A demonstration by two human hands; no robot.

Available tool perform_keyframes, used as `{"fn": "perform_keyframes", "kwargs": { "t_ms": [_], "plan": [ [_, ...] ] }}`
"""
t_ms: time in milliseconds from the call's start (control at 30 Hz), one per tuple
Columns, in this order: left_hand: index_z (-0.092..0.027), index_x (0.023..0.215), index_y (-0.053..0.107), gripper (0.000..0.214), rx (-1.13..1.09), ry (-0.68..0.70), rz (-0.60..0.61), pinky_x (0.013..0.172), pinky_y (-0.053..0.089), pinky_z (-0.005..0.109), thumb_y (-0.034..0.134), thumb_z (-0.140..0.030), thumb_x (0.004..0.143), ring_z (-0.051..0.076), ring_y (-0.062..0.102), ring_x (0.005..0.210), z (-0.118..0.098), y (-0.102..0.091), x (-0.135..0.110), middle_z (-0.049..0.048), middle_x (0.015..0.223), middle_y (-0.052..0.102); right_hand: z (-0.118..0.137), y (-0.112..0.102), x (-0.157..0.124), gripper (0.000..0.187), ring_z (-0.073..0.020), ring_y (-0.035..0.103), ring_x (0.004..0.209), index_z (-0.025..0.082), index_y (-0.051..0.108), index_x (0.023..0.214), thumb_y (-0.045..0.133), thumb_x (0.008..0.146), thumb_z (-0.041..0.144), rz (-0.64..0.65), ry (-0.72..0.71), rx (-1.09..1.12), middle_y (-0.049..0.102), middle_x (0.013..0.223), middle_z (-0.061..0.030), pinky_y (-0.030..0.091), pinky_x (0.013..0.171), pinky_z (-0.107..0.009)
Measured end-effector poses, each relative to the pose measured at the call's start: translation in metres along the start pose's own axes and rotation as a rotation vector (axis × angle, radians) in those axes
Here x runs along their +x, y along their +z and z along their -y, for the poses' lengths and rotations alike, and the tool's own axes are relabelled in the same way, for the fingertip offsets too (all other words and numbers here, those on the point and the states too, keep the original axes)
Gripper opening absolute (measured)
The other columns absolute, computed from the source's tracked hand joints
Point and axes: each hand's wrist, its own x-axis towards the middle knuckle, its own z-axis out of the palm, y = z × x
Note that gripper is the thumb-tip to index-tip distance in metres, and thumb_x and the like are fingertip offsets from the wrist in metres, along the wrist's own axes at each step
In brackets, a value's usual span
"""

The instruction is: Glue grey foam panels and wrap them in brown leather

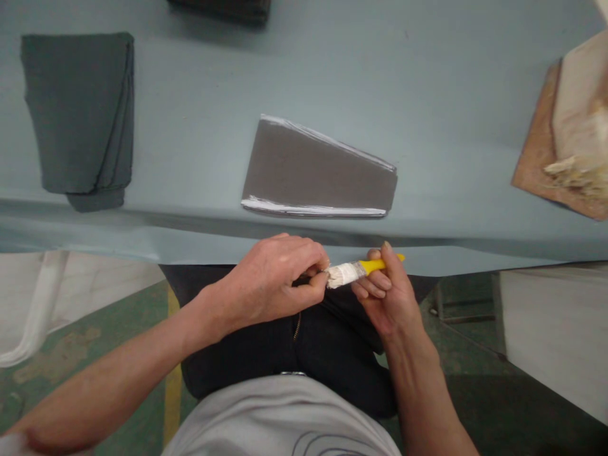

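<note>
In my right hand point(387, 285) is a paintbrush point(349, 273) with a yellow handle, its bristles caked in white and pointing left. My left hand point(280, 272) pinches at the bristle tip with thumb and fingers; whether it grips bristles or some small bit there is hard to make out. Both hands are over my lap, just in front of the table edge. Beyond them on the table lies a stack of grey-brown tapered pieces point(318, 168), with white streaks along its long near and far edges.
A pile of dark green folded cloth-like pieces point(80, 114) lies at the left of the blue-grey covered table point(451, 126). At the far edge is a dark block point(223, 9). On the right, a brown board point(534, 152) carries a pale container with yellowish crusted residue.
</note>
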Motion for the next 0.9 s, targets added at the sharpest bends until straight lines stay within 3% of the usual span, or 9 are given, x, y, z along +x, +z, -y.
{"fn": "perform_keyframes", "kwargs": {
  "t_ms": [133,233,400,500,600,733,900],
  "plan": [
    [-0.020,0.078,0.059,0.017,0.039,0.025,-0.020,0.066,0.044,0.027,0.050,-0.007,0.083,0.013,0.057,0.063,0.000,0.006,0.000,-0.0035,0.069,0.064,-0.003,0.001,-0.002,0.058,-0.0019,0.021,0.034,0.022,0.058,0.080,0.100,0.063,0.059,0.004,-0.017,0.003,0.026,0.042,0.0193,0.036,0.039,-0.015],
    [-0.021,0.074,0.056,0.017,0.088,0.024,-0.066,0.064,0.043,0.029,0.050,-0.006,0.080,0.014,0.055,0.060,0.003,0.004,-0.001,-0.0031,0.066,0.062,-0.002,-0.001,-0.002,0.056,-0.0022,0.021,0.033,0.022,0.057,0.080,0.096,0.071,0.061,-0.043,-0.017,0.003,0.028,0.041,0.0187,0.034,0.038,-0.015],
    [-0.023,0.077,0.057,0.015,0.035,-0.148,-0.156,0.065,0.047,0.029,0.056,-0.008,0.081,0.013,0.061,0.062,0.013,-0.017,-0.008,-0.0018,0.070,0.066,0.014,-0.012,0.001,0.056,-0.0021,0.020,0.032,0.022,0.054,0.075,0.093,0.077,0.062,-0.207,-0.062,0.046,0.027,0.038,0.0184,0.035,0.039,-0.015],
    [-0.023,0.077,0.059,0.014,-0.091,-0.221,-0.130,0.065,0.050,0.028,0.058,-0.012,0.085,0.012,0.061,0.061,0.012,-0.022,-0.009,-0.0025,0.070,0.067,0.016,-0.013,0.000,0.054,-0.0028,0.019,0.032,0.023,0.055,0.077,0.092,0.077,0.063,-0.124,-0.053,0.012,0.026,0.038,0.0185,0.035,0.040,-0.016],
    [-0.022,0.076,0.061,0.014,-0.193,-0.263,-0.110,0.065,0.050,0.024,0.057,-0.013,0.086,0.011,0.063,0.062,0.002,-0.014,-0.007,-0.0037,0.070,0.068,0.010,-0.008,0.000,0.053,-0.0031,0.017,0.033,0.023,0.057,0.079,0.093,0.075,0.062,-0.038,-0.016,0.004,0.025,0.040,0.0189,0.036,0.040,-0.017],
    [-0.019,0.078,0.064,0.014,-0.340,-0.321,-0.096,0.063,0.049,0.019,0.056,-0.016,0.088,0.009,0.060,0.062,-0.012,-0.001,-0.004,-0.0044,0.069,0.068,0.003,-0.004,0.002,0.052,-0.0024,0.015,0.034,0.023,0.057,0.080,0.094,0.074,0.059,-0.016,0.008,0.032,0.022,0.042,0.0195,0.035,0.040,-0.016],
    [-0.018,0.079,0.068,0.014,-0.571,-0.480,-0.040,0.057,0.046,0.018,0.058,-0.022,0.088,0.008,0.056,0.059,-0.020,0.000,-0.004,-0.0040,0.066,0.066,0.005,-0.001,-0.003,0.060,-0.0022,0.017,0.036,0.023,0.058,0.079,0.101,0.060,0.062,0.030,-0.092,0.002,0.025,0.042,0.0186,0.039,0.041,-0.016]
  ]
}}
